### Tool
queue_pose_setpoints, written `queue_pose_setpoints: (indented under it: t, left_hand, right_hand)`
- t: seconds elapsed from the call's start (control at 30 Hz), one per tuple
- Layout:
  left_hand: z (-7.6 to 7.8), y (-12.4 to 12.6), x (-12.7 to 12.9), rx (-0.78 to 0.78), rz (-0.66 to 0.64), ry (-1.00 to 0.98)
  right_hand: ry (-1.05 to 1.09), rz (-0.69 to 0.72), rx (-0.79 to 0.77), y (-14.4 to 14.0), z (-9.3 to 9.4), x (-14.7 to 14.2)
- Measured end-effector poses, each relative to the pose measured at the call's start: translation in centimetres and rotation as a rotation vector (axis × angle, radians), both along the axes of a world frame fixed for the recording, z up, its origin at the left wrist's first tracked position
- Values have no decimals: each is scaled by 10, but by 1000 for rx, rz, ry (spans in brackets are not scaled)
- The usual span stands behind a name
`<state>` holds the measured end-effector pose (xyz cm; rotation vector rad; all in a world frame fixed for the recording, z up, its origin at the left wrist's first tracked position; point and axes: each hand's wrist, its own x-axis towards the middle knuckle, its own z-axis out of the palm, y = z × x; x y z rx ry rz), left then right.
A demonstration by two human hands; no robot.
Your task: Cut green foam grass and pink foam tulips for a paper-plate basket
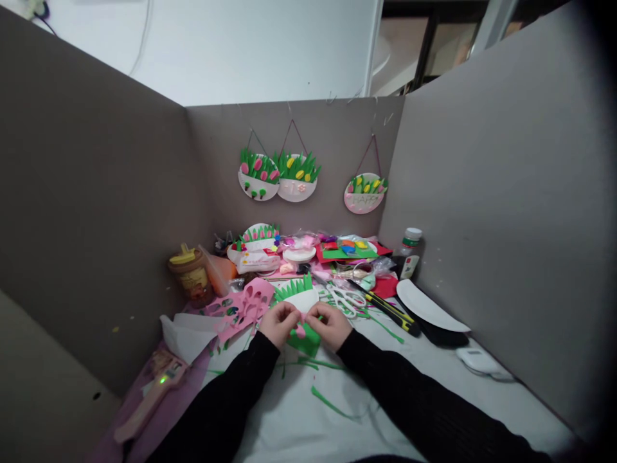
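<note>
While both hands meet at the middle of the tabletop (434,386), head view shows left hand (278,323) and right hand (331,325) pinched shut on one small pink foam piece (301,332), fingertips nearly touching. Piece sits over a green foam sheet (305,342) lying under the hands, just in front of a half paper plate with green grass fringe (299,294).

Containers: amber glue jar with yellow cap (191,275) stands at far left against the cardboard wall; contents can't be told beyond a dark fill. White-capped bottle (409,252) stands at far right corner, contents unreadable. Round white tub (299,253) near the back, lid on. Flat tray-like pile at back right carries coloured foam bits (351,247), red, green, orange, yellow.

Around: pink foam sheet with cut-out holes (243,307) just left of the hands, white paper (186,334) beside it. Glue gun (154,389) lies at near left, green light on. White scissors (348,299) just right of the fringe plate, yellow-black utility knife (390,311) beyond them. White half plate (429,307) over a dark shape at right, white device (479,361) near the right wall. Green foam strips (332,402) scattered on the near tabletop.

Three finished tulip plates (279,177) hang on the back wall. Cardboard panels (87,212) box in three sides.
</note>
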<state>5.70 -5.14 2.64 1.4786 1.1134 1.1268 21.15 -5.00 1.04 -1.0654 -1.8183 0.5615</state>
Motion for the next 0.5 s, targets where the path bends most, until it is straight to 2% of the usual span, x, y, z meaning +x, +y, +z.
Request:
queue_pose_setpoints:
  t: [0.07,0.13,0.2,0.23,0.33,0.5]
  left_hand:
    - [-2,3,-2,-7,37,-56]
    - [-4,5,-3,-22,64,-114]
    - [-5,6,-2,-42,55,-140]
    - [-5,6,-2,-50,41,-134]
    - [-5,5,-1,-63,9,-86]
    - [-2,3,-2,-84,13,-100]
  right_hand:
    - [-184,-107,39,10,2,16]
    - [-455,-316,19,22,2,38]
    - [-680,-559,-98,34,-1,59]
    - [-760,-620,-167,39,-3,68]
    - [-892,-610,-314,49,-8,82]
    - [-948,-567,-369,55,-12,79]
